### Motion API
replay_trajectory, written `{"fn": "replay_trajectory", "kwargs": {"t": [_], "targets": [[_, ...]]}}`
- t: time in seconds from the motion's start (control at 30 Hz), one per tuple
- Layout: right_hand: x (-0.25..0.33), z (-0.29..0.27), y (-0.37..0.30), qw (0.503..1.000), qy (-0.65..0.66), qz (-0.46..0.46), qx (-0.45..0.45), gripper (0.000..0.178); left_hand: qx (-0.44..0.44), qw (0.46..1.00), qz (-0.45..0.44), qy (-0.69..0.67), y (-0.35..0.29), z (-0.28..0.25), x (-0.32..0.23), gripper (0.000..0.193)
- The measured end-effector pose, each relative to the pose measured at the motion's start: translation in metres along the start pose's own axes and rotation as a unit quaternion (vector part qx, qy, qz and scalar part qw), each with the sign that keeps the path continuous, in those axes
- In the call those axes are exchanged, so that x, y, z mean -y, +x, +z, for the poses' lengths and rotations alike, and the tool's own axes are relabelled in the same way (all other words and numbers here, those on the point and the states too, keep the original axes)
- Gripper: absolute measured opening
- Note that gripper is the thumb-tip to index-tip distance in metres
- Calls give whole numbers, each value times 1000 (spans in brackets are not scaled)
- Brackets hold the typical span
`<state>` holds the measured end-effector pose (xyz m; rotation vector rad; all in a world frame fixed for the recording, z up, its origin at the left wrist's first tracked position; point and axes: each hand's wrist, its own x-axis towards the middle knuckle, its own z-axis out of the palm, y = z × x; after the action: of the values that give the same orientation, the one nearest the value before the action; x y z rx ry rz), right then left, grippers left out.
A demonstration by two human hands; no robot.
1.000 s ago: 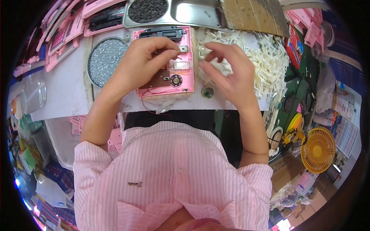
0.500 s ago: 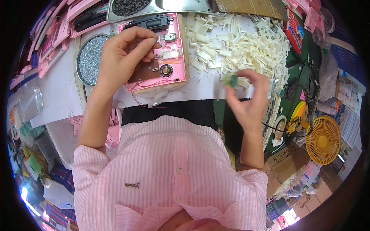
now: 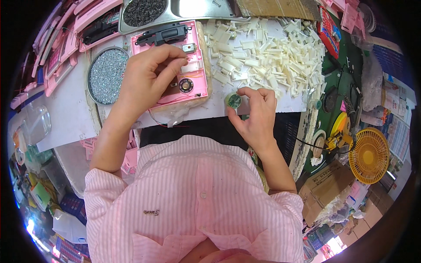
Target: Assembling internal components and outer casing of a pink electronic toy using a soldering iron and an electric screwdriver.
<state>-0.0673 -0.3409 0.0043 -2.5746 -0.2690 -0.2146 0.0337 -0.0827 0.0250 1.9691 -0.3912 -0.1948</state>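
A pink plastic housing [image 3: 202,83] lies on a padded block, with a black module [image 3: 163,35] at its far end, a small metal motor [image 3: 189,47], a white plastic piece [image 3: 193,65] and a round speaker [image 3: 186,85] inside. Over its middle hovers my left hand [image 3: 147,76], thumb and forefinger pinched together beside the white piece; whatever is between them is hidden. My right hand [image 3: 258,115] holds a small round green object [image 3: 234,101] with a pale side, between thumb and fingers, just right of the housing above the table's near edge. Its exact kind is unclear.
Many white plastic parts [image 3: 267,57] are heaped right of the housing. A round dish of small silvery screws [image 3: 106,74] stands left. Dark springs or screws [image 3: 144,11] fill part of a metal tray [image 3: 199,8] behind. A yellow basket [image 3: 369,155] sits far right.
My right hand has moved left and slightly nearer to me with the green object, coming closer to the housing. My left hand has shifted slightly right and down, still pinched.
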Motion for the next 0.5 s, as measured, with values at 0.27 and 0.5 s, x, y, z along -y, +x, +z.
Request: {"fn": "replay_trajectory", "kwargs": {"t": [0.27, 0.5], "targets": [[1, -7, 8, 1000, -23, -3, 12, 57, -4, 997, -31, -71, 0, 7, 7, 9], [-18, -46, 24, 999, 25, -1, -33, 33, 27, 997, -57, -54, 3, -2, 4, 9]]}}
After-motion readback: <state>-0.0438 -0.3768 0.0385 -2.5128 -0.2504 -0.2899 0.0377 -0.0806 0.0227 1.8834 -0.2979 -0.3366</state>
